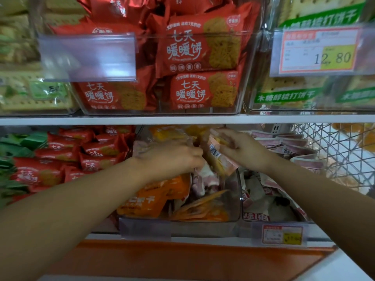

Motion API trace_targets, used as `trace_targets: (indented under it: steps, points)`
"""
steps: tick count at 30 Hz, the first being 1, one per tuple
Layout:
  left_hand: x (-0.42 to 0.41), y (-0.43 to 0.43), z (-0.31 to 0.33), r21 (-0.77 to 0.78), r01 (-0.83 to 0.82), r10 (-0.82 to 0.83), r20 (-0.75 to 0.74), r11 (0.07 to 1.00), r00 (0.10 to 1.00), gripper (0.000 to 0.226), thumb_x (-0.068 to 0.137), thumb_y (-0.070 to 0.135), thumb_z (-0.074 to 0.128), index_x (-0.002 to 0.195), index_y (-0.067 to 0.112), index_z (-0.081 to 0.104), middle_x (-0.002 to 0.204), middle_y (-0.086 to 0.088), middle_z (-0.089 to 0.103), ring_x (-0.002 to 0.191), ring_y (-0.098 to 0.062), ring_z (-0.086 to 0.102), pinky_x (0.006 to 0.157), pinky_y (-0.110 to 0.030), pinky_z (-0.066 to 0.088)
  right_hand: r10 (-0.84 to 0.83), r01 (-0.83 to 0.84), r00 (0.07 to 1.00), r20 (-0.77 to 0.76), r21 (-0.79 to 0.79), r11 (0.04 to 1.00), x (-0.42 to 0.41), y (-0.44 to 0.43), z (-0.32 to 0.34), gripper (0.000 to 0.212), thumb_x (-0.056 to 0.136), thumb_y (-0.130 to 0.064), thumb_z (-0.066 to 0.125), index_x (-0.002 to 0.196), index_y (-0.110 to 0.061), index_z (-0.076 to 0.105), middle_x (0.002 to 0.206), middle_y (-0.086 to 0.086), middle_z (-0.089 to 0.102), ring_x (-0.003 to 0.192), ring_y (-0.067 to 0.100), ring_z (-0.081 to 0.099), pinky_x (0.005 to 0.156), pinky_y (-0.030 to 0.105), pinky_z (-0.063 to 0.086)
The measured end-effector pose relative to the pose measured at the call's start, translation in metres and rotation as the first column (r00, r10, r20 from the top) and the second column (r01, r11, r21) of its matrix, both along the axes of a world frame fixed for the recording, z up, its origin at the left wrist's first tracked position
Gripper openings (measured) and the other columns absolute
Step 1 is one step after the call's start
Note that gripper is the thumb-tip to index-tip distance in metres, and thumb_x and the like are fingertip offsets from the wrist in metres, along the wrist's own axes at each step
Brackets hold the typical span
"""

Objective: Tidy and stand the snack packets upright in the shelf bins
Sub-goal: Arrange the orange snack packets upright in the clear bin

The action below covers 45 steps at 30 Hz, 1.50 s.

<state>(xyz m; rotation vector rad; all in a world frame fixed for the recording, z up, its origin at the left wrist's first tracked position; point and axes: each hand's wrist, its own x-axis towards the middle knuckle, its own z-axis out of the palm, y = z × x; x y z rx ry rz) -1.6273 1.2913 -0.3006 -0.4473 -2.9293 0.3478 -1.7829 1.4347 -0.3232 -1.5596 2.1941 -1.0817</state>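
Both my hands reach into the clear middle bin [235, 199] on the lower shelf. It holds orange snack packets [154, 197] lying askew at the front and pink-and-white packets [205, 179] behind them. My left hand [172, 159] grips packets near the top of the pile, its fingers curled down into them. My right hand [243, 149] pinches a pink-and-yellow packet [219, 159] with a barcode, held tilted above the bin. The packets further back in the bin are blurred and partly hidden by my hands.
Red biscuit packets [97, 153] fill the bin to the left, green ones [14, 151] beyond. A bin of pink-and-white packets [284, 147] stands to the right, then a wire basket [341, 155]. The upper shelf [182, 119] overhangs closely, bearing bins with red packets [198, 51] and price tags [316, 51].
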Motion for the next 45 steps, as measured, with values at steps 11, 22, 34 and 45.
trace_targets:
  steps: [11, 22, 34, 45]
  points:
    - [0.061, -0.001, 0.014, 0.324, -0.136, 0.284, -0.471, 0.936, 0.835, 0.027, 0.086, 0.037, 0.048, 0.075, 0.013, 0.056, 0.075, 0.001, 0.056, 0.073, -0.014, 0.047, 0.063, -0.027, 0.036, -0.022, 0.012, 0.971, 0.237, 0.046, 0.999, 0.017, 0.024, 0.014, 0.034, 0.089, -0.039, 0.053, 0.121, -0.032, 0.057, 0.123, -0.011, 0.057, 0.116, 0.005, 0.051, 0.098, 0.023, 0.037]
    - [-0.002, 0.114, 0.013, 0.402, -0.023, 0.239, -0.497, 0.915, 0.834, 0.021, 0.082, 0.029, 0.068, 0.075, 0.02, 0.05, 0.073, 0.009, 0.048, 0.06, -0.018, 0.058, 0.051, -0.023, 0.037, -0.322, 0.364, 0.918, 0.23, -0.171, 0.916, 0.022, 0.134, 0.01, 0.04, 0.089, 0.007, 0.051, 0.09, -0.032, 0.058, 0.091, -0.014, 0.066, 0.082, -0.004, 0.063, 0.078, 0.016, 0.05]
    - [-0.063, 0.139, -0.024, 0.257, -0.33, 0.352, -0.046, 0.909, 0.935, 0.045, 0.092, 0.031, 0.056, 0.135, 0.029, 0.043, 0.141, 0.004, 0.045, 0.125, -0.019, 0.047, 0.109, -0.041, 0.021, -0.283, 0.314, 0.939, -0.194, 0.151, 0.937, 0.009, 0.178, -0.01, 0.059, 0.086, -0.031, 0.064, 0.138, -0.035, 0.037, 0.144, -0.005, 0.038, 0.109, 0.011, 0.05, 0.094, 0.023, 0.039]
    - [0.037, 0.042, -0.014, 0.544, -0.353, 0.529, -0.207, 0.761, 0.823, 0.014, 0.085, 0.013, 0.06, 0.09, 0.026, 0.064, 0.097, 0.011, 0.061, 0.094, -0.015, 0.06, 0.084, -0.037, 0.048, -0.057, 0.091, 0.946, -0.319, 0.091, 0.992, 0.037, 0.103, 0.002, 0.041, 0.091, -0.028, 0.057, 0.131, -0.033, 0.049, 0.128, -0.017, 0.041, 0.121, -0.001, 0.034, 0.103, 0.016, 0.023]
